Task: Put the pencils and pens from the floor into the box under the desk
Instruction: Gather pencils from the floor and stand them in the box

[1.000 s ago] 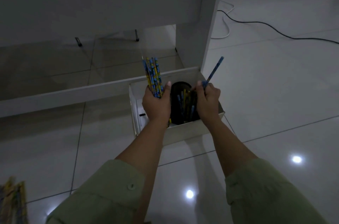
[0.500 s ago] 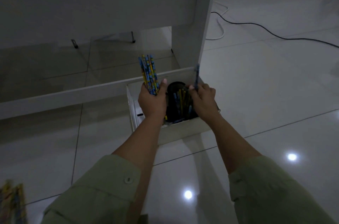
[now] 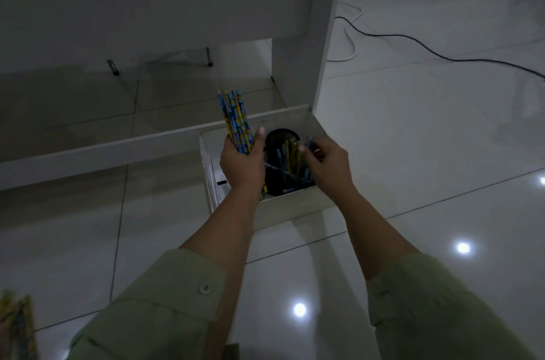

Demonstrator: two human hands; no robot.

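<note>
Seemingly light and stiff, the pencils (image 3: 236, 120) sit bunched mid-shaft in the left hand (image 3: 240, 163); right hand (image 3: 326, 166) apparently pinches one.

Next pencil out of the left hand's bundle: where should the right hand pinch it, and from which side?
Probably at the free upper ends of the pencil bundle, coming in from above. The left hand wraps the lower half, so only the tips fanning upward are exposed. The right hand hovers beside it over the box.

Glossy tiled floor (image 3: 413, 153), matt white box (image 3: 292, 206), cloth sleeve (image 3: 165, 306).
</note>
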